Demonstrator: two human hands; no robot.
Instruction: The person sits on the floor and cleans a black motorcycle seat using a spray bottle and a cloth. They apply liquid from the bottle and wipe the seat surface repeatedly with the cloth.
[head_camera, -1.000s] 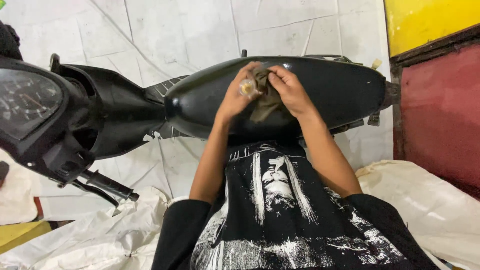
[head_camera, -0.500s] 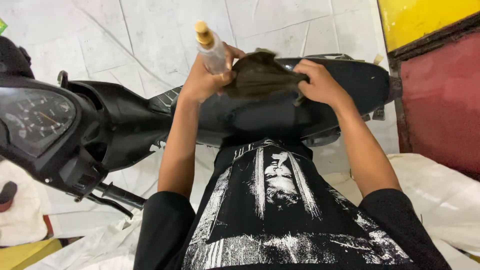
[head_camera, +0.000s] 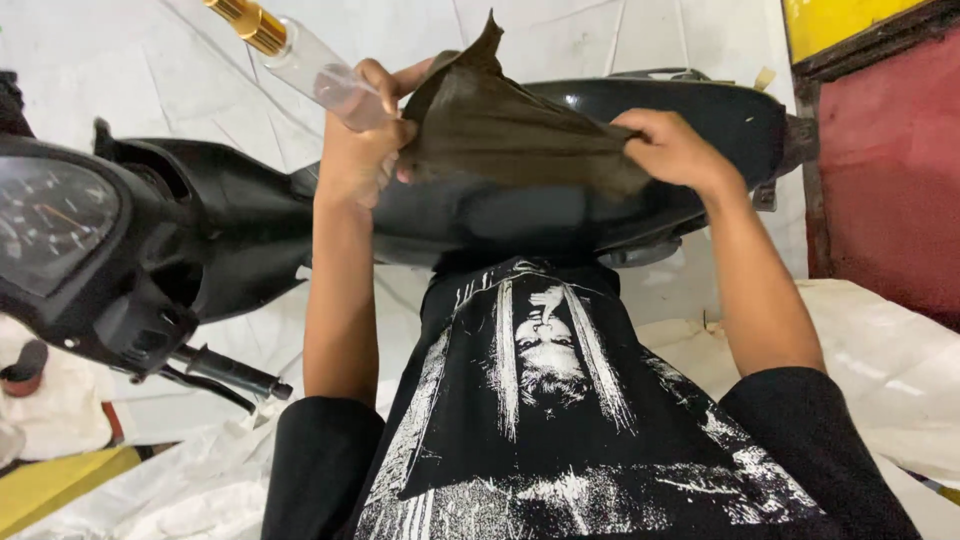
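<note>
The left hand (head_camera: 362, 150) is clenched around a clear bottle (head_camera: 318, 68) with a gold cap (head_camera: 246, 20), which tilts up and away to the left, and its fingers (head_camera: 400, 82) also pinch one edge of a dark brown cloth (head_camera: 510, 135). The right hand (head_camera: 672, 150) grips the opposite edge of the cloth, fingers closed on the fabric. The cloth is stretched taut between the two hands, one corner sticking upward, just above the black seat (head_camera: 560, 215) of a motorbike. The speedometer (head_camera: 50, 225) and a handlebar grip (head_camera: 225, 372) show at the left. Pale sheeting (head_camera: 880, 360) covers the floor, and a red panel (head_camera: 890, 170) stands at the right edge.
</note>
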